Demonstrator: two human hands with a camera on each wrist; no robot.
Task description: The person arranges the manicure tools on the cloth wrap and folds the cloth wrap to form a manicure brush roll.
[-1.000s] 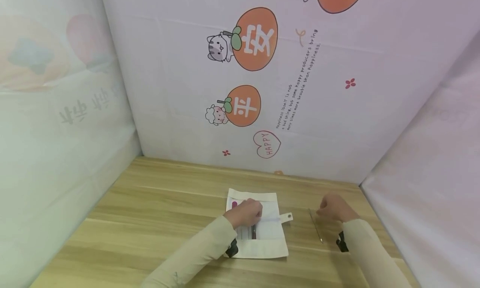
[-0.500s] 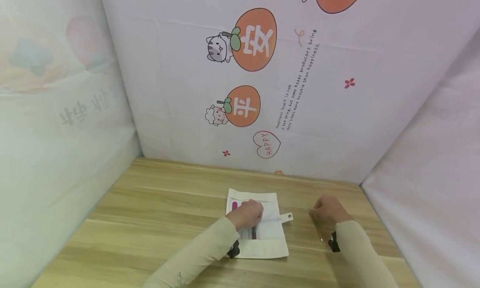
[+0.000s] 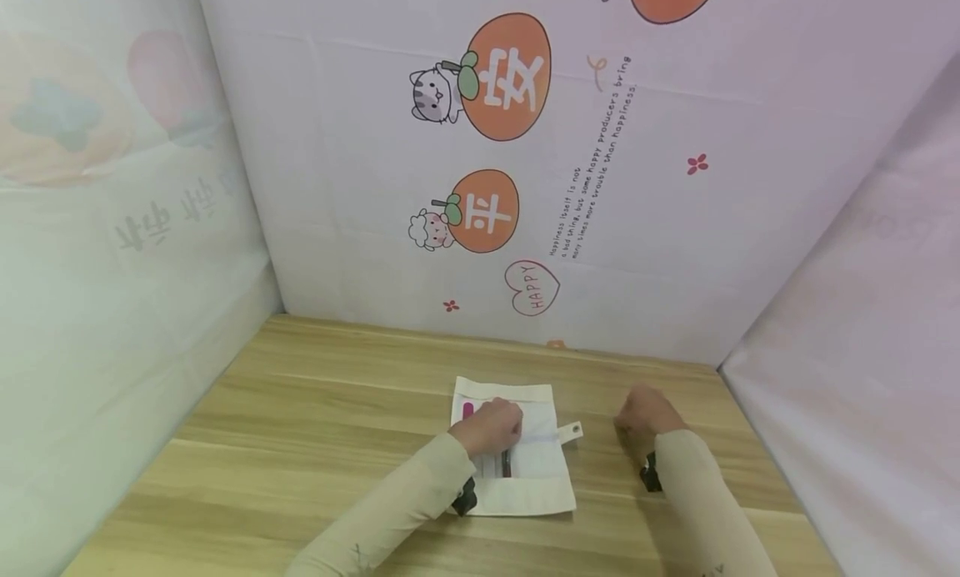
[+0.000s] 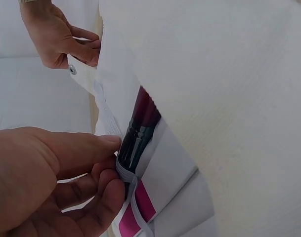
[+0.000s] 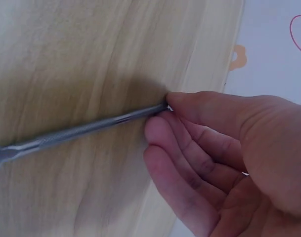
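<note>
1. Change: about a second back, the metal rod lies in plain sight on the table, with the right hand just beside it. Now the hand stands nearer the case, and the head view no longer shows the rod.
2. Meaning, my judgement: the rod is taken up and travels with the hand. Whether its far end touches the table, cannot tell.
3. Right hand: narrow grip; thumb and fingertips pinch one end of the rod, its length pointing away from them.
4. Left hand: no clear shift; lies over the open case. Fingers curled, thumb close to them, pinching the grey elastic band.
5. About the left hand: a dark tool passes by the band, just beside the thumb; a pink piece sits near. The snap tab sticks out from the case, between the two hands.
</note>
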